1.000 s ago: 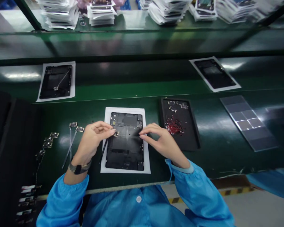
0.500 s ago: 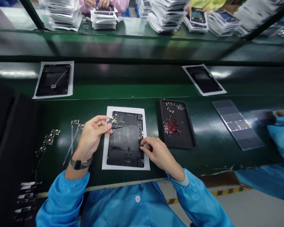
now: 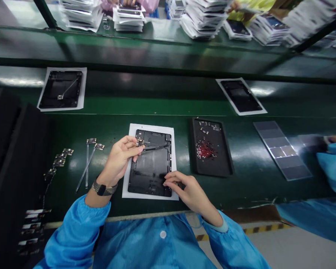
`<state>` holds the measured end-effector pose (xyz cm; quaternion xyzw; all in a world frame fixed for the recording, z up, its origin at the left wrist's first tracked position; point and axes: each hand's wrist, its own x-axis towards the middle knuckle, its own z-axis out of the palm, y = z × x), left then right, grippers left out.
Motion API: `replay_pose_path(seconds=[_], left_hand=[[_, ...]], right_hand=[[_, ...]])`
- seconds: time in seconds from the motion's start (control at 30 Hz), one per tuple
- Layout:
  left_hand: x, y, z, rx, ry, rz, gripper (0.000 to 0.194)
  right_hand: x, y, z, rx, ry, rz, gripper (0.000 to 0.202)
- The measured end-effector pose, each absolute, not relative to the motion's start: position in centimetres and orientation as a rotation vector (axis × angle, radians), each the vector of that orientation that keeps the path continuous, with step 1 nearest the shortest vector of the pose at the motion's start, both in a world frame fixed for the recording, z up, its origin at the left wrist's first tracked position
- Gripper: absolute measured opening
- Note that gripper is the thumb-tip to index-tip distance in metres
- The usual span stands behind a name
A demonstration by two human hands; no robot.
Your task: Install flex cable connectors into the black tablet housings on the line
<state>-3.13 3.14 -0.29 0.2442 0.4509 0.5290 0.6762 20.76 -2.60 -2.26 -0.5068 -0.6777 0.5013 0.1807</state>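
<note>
A black tablet housing [image 3: 151, 168] lies on a white sheet [image 3: 126, 186] in front of me. Above its upper left part, my left hand [image 3: 121, 155] pinches a small circuit board [image 3: 140, 142], from which a dark thin cable [image 3: 155, 148] stretches right over the housing. My right hand [image 3: 184, 188] is at the housing's lower right, thumb and forefinger brought close together; whatever is between the fingertips, if anything, is too small to make out.
Right of the housing sits a black tray [image 3: 212, 164] with red-wired parts. Two boards with strips [image 3: 86, 164] and more boards [image 3: 60, 158] lie left. Housings on sheets [image 3: 60, 89] rest farther back. Clear film [image 3: 282, 151] and a person's blue sleeve [image 3: 333, 160] are at right.
My left hand has moved right with the board, further over the housing. My right hand has shifted slightly down and left. The camera view has shifted a little.
</note>
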Motion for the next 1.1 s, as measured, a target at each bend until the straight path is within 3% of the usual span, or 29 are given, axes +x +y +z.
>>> replay_pose_path(seconds=[0.2,0.53,1.1], left_hand=[[-2.5,2.8,-0.7,0.579,1.01,1.1,0.039],[-1.7,2.3,-1.0,0.758,1.072,0.844,0.02],[0.6,1.5,-2.9,0.815,1.05,0.59,0.014]], right_hand=[[21.2,-2.1,-1.9,-1.464,-1.817,1.504,0.019],[21.7,-1.3,-0.9,-1.495,-1.849,1.482,0.022],[20.3,-1.0,-2.1,-1.463,-1.783,1.538,0.027]])
